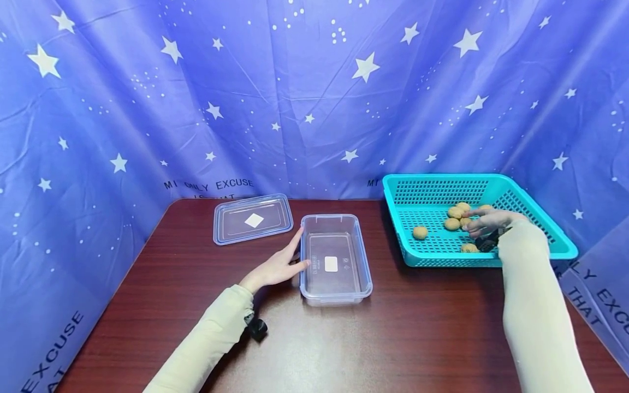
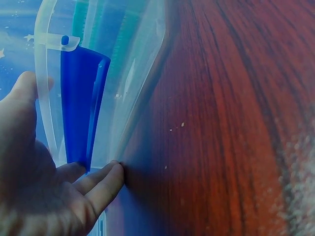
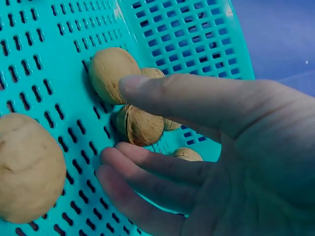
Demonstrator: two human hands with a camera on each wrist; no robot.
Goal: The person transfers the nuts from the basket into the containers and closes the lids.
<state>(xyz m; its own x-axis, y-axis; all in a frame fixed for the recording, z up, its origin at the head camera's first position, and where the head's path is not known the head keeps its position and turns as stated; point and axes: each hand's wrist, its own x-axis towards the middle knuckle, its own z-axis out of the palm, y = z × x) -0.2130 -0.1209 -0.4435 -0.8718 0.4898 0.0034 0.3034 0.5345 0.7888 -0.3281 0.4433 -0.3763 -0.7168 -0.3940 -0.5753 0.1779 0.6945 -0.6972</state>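
Observation:
A clear plastic food box point(image 1: 336, 216) with a bluish rim stands without its lid mid-table. Along its left wall my left hand point(image 1: 277, 267) rests with extended fingers. In the left wrist view, the fingertips point(image 2: 116, 169) touch the wall near a blue clip point(image 2: 81, 105), and the thumb is at the rim. My right hand point(image 1: 491, 221) reaches into a turquoise basket point(image 1: 408, 218) holding several walnuts. Its thumb overlaps one walnut point(image 3: 110, 73) in the right wrist view; its spread fingers lie beside a darker walnut point(image 3: 142, 127), with a gap between thumb and fingers.
A clear lid point(image 1: 231, 224) with a blue edge lies at the back left. One walnut point(image 1: 420, 233) sits apart at the basket's left, another point(image 1: 469, 248) near its front wall. A blue star-patterned curtain point(image 1: 295, 109) hangs behind the brown table point(image 1: 314, 349).

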